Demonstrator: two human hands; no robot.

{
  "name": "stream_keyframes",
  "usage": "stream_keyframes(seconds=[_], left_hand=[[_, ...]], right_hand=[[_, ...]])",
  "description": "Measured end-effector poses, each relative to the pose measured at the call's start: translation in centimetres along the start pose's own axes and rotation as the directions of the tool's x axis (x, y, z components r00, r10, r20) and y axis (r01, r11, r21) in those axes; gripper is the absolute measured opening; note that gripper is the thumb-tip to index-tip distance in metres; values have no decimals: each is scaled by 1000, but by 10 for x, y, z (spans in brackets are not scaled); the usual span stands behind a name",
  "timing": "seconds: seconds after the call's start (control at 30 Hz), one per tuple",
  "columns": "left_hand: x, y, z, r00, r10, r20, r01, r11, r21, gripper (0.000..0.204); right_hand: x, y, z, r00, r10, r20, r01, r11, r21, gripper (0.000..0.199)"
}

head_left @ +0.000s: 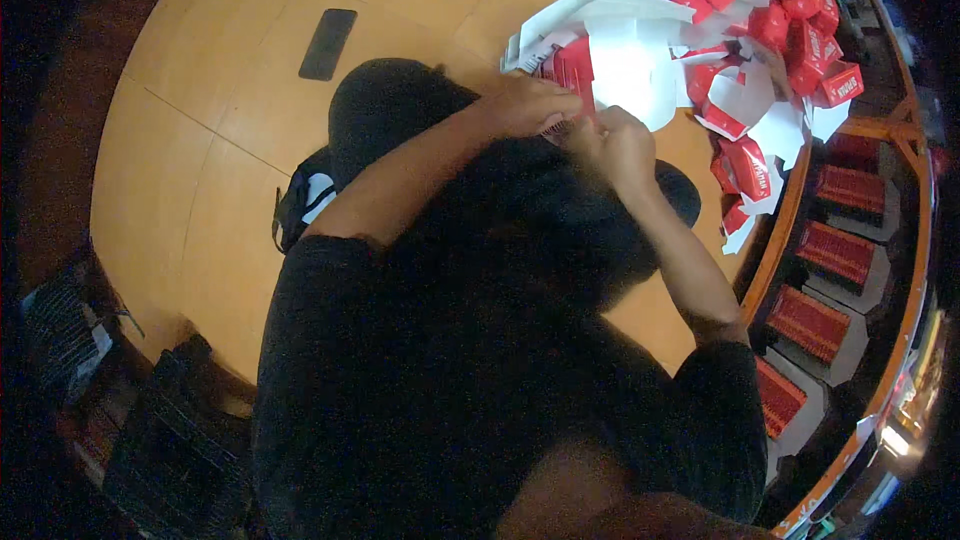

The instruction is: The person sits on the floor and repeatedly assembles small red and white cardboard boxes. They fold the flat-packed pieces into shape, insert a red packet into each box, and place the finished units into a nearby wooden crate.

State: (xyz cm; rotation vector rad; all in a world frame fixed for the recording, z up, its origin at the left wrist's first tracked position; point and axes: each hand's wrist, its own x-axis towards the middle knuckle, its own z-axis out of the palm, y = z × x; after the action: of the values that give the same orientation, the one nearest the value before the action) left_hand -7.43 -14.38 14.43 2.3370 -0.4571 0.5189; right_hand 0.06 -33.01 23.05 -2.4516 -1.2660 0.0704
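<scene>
red carton: small, red, partly folded, tilted, pinched at its lower edge between the left hand and the right hand.
white sheet: flat white card, lying just above the right hand, beside the carton.

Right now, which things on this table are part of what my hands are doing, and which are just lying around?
In hand:
left hand and right hand on a small red carton
white flat cardboard sheets
heap of red cartons

Lying about:
dark phone
black bag
</scene>
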Motion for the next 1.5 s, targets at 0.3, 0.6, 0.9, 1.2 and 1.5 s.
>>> stream_keyframes(seconds=[0.3,0.6,0.9,1.2,1.5], left_hand=[[0,10,-6,989,145,16,-141,922,362,21],[13,-7,0,997,-12,-73,49,849,526,35],[11,-27,6,999,-9,-44,22,949,314,81],[11,-25,4,996,-87,-6,86,959,269,52],[12,-14,1,991,-104,-84,123,954,272,32]], right_hand=[[76,-11,-4,994,67,90,-57,992,-117,35],[80,-10,-10,987,68,147,-41,983,-177,34],[98,15,9,939,-1,344,62,984,-165,40],[106,7,4,869,25,494,-47,998,31,43],[84,29,-38,914,301,271,-389,838,383,44]])
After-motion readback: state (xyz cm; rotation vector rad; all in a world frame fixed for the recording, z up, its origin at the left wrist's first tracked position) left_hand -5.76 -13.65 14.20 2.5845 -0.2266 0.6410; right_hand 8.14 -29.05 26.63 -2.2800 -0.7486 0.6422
